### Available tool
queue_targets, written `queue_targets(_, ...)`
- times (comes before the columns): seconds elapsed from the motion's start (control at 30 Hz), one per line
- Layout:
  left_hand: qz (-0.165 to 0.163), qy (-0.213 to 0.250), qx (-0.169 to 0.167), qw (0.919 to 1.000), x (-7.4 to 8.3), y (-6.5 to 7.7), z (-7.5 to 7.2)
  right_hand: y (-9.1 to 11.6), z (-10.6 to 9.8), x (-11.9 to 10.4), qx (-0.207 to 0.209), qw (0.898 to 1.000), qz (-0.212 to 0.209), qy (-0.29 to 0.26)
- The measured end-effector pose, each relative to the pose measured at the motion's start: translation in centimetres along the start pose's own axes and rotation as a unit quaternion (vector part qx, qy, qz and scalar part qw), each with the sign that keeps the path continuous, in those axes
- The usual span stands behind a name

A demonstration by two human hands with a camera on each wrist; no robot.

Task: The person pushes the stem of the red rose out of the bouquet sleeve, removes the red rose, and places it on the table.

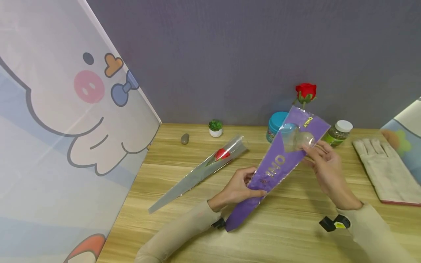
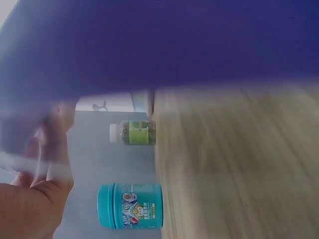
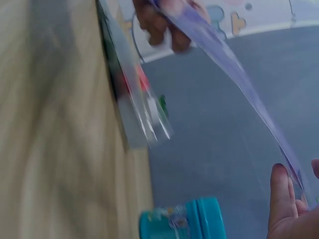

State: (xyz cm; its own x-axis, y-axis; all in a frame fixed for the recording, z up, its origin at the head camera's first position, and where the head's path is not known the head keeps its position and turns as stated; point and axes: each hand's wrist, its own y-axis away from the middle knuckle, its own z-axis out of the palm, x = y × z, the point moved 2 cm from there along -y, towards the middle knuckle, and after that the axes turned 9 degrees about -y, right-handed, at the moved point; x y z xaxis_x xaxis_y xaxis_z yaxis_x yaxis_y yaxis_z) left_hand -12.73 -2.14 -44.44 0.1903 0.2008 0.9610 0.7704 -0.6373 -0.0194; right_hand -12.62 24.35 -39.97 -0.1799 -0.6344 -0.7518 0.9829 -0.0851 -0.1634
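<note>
A purple flower sleeve (image 1: 263, 179) with a clear window and gold lettering slants up to the right, raised over the table. My left hand (image 1: 241, 186) grips its lower part, thumb lying across the front. The fingers of my right hand (image 1: 323, 168) pinch its upper right edge beside the window. A red rose (image 1: 306, 91) shows above the sleeve's top edge; its stem runs down behind the sleeve. In the left wrist view the purple sleeve (image 2: 199, 45) fills the top. The right wrist view shows it almost edge-on between both hands.
On the table (image 1: 283, 237) lies a grey sleeve with a red rose (image 1: 222, 154). At the back stand a small potted plant (image 1: 215, 128), a teal-lidded tub (image 1: 274, 124) and a white-capped jar (image 1: 338, 133). A grey stone (image 1: 185, 138) lies left, pale gloves (image 1: 385, 171) right.
</note>
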Motion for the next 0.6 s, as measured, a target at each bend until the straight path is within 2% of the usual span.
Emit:
queue_targets(0.1, 0.005, -0.002, -0.004, 1.0000, -0.1, 0.1, 0.0, -1.1, -0.9, -1.3, 0.008, 0.999, -0.002, -0.031)
queue_targets(0.23, 0.013, -0.002, -0.007, 0.9999, -0.3, 0.3, 0.1, -2.8, -1.8, -3.1, 0.030, 0.999, 0.017, -0.035)
queue_targets(0.43, 0.013, 0.000, -0.013, 0.9998, -0.5, 0.5, 0.5, -5.0, -2.6, -5.1, 0.054, 0.998, 0.039, 0.007)
queue_targets(0.6, 0.014, -0.003, -0.018, 0.9997, -0.5, 0.7, 0.9, -6.0, -2.5, -5.5, 0.058, 0.994, 0.074, 0.058)
